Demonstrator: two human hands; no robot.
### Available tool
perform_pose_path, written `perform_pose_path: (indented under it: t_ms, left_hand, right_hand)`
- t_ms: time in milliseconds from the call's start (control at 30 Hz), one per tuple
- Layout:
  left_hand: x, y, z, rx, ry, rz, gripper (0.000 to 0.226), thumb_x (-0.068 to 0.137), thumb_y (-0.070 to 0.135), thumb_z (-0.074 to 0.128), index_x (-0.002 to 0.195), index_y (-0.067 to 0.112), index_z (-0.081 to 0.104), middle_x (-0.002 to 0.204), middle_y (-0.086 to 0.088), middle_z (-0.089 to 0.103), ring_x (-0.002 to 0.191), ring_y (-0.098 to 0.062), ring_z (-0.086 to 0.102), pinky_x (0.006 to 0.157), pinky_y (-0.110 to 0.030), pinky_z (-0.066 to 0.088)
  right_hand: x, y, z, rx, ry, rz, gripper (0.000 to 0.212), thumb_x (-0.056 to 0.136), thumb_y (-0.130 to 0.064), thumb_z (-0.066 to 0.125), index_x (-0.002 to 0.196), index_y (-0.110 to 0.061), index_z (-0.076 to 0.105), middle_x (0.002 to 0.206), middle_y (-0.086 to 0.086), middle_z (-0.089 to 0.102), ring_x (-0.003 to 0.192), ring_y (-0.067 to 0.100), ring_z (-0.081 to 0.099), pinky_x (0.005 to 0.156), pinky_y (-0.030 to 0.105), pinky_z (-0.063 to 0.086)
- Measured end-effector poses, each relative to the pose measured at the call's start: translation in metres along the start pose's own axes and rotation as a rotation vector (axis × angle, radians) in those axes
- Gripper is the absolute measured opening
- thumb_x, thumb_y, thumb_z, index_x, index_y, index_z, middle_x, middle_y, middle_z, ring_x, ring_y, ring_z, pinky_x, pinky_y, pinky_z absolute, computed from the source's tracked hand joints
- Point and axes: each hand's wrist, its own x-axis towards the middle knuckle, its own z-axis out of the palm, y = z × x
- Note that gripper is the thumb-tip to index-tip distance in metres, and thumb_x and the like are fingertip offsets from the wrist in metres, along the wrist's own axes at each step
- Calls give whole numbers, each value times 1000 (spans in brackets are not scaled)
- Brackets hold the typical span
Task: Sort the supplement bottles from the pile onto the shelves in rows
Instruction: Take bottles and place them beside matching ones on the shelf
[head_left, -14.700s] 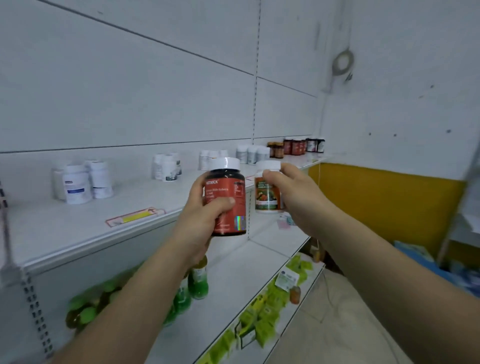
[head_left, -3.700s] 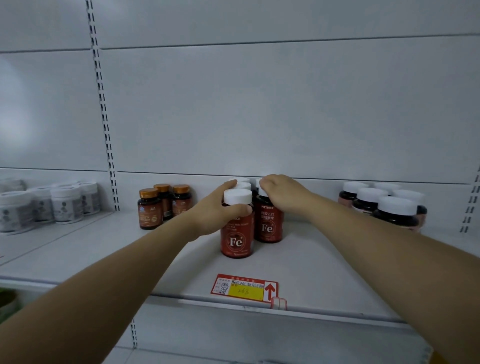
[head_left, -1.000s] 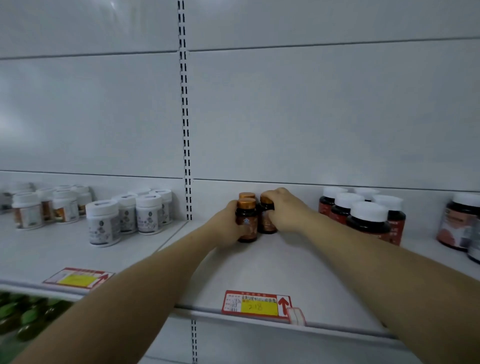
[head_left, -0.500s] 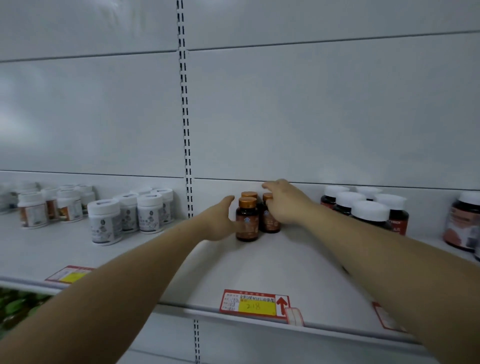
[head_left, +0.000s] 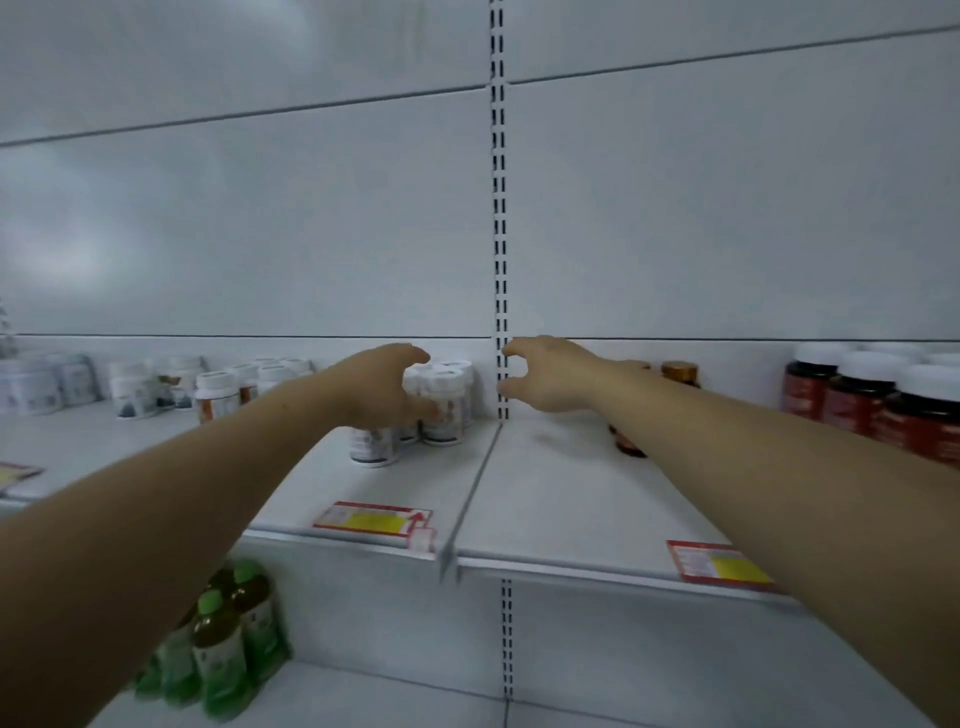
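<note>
My left hand (head_left: 382, 387) hovers with curved fingers in front of a small group of white supplement bottles (head_left: 444, 410) on the white shelf (head_left: 545, 499); it holds nothing that I can make out. My right hand (head_left: 550, 376) is also empty, fingers and thumb curved apart, in front of the slotted upright rail (head_left: 500, 260). Small brown bottles with gold caps (head_left: 679, 371) stand behind my right forearm, partly hidden by it. The picture is blurred by motion.
Dark bottles with red labels and white caps (head_left: 862, 400) stand at the right. More white bottles (head_left: 218, 395) and white jars (head_left: 31, 384) line the shelf to the left. Price tags (head_left: 371, 518) sit on the shelf edge. Green bottles (head_left: 223, 654) stand on the lower shelf.
Both hands have let go of the brown gold-capped bottles and moved left, and my view has turned left. My left hand now reaches the white bottles.
</note>
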Motion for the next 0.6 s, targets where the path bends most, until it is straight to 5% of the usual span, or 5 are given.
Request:
perform_pose_path:
  t_ms: [233, 400, 600]
  left_hand:
    - [-3, -98, 16, -268, -89, -61, 88, 76, 45, 72, 147, 27, 23, 152, 0, 29, 133, -22, 36, 103, -34, 31]
    - [8, -113, 32, -523, -220, -3, 96, 73, 32, 78, 145, 34, 14, 147, 3, 36, 108, -11, 42, 86, -27, 34]
    - [26, -125, 46, -667, -340, -50, 117, 70, 27, 81, 149, 35, -5, 155, 3, 23, 132, -22, 37, 103, -36, 33]
  right_hand:
    - [24, -65, 38, 10, -18, 121, 74, 85, -45, 59, 147, -21, 25, 147, 10, 33, 128, 29, 40, 96, 36, 39]
    - [28, -81, 53, 66, -29, 227, 83, 84, -41, 63, 149, -21, 17, 147, 12, 29, 128, 30, 39, 92, 33, 38]
    - [36, -80, 59, 102, -12, 285, 85, 81, -41, 67, 148, -21, 21, 144, 11, 34, 124, 29, 43, 98, 34, 40]
